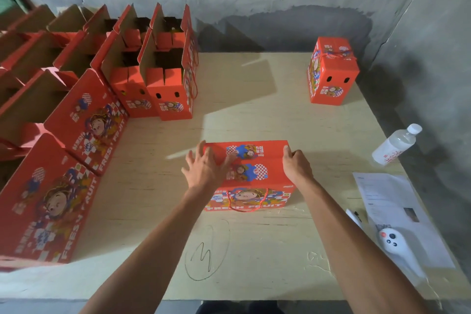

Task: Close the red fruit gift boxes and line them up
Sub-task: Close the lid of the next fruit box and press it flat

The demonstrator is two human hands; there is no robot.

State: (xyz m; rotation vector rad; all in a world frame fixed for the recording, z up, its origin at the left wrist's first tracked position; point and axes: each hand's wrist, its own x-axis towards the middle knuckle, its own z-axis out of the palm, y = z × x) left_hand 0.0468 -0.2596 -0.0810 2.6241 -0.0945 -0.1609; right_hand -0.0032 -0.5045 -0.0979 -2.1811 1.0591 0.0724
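Red gift box [257, 173] is sitting mid-tabletop [254, 250], lid flaps down, rope handle hanging over its near face. Left hand [206, 169] is lying flat on the box's left top edge, fingers spread and straight. Right hand [297, 164] is gripping the right top edge, fingers curling over it. Both forearms are reaching forward. One closed box [331, 71] is standing far right; open boxes [142, 69] are crowding the left side.
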